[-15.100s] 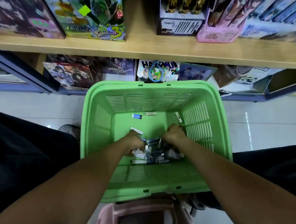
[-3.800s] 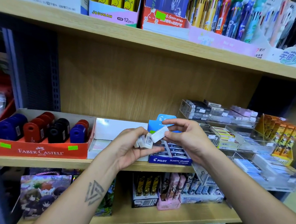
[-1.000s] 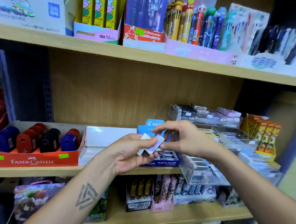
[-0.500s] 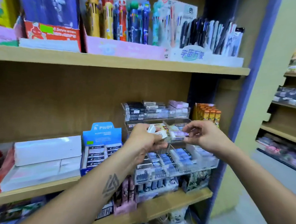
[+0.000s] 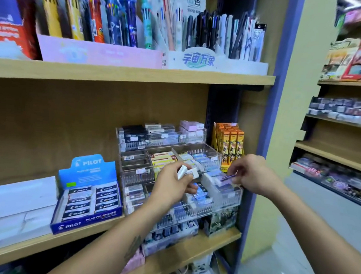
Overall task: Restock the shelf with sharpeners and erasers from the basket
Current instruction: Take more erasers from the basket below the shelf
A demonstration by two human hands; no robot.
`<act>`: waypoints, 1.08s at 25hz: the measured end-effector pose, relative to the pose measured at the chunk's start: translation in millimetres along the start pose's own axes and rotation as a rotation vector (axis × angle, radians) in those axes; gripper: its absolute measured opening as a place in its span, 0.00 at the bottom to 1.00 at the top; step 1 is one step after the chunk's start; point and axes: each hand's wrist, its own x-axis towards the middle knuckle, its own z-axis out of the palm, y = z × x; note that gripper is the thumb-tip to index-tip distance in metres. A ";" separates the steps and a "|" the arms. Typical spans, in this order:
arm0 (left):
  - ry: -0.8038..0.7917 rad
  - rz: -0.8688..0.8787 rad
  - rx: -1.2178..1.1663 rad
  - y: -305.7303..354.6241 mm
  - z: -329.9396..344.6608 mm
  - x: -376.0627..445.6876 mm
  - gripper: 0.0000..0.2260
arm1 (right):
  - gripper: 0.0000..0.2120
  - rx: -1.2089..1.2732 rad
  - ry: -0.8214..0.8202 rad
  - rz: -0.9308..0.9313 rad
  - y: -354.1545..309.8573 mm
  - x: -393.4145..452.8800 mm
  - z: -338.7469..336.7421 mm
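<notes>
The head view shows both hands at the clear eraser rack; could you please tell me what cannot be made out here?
- How many erasers the left hand holds: two white ends show, its fingers cover the rest.
- The print on the eraser pinched by the right hand: too small and blurred.
- Which compartment of the acrylic rack it is headed for: cannot tell.
- The basket: out of frame.
- The right-hand shelves: blurred.

Pens point(image 5: 128, 19) up top, orange boxes point(image 5: 228, 140) rt.

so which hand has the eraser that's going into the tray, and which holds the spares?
The right hand pinches one flat eraser over the clear tiered tray. The left hand grips the white spare erasers, back from the tray.
</notes>
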 end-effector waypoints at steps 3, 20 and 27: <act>0.020 -0.021 -0.103 0.7 -1.9 -2.0 0.08 | 0.06 -0.037 -0.040 -0.019 -8.4 0.2 5.0; -0.090 -0.194 -0.261 48.2 -52.0 4.6 0.10 | 0.15 0.308 0.050 -0.280 -87.1 20.7 13.8; 0.084 -0.293 -0.016 79.5 -101.3 46.6 0.10 | 0.08 0.258 0.330 -0.074 -104.2 105.3 6.0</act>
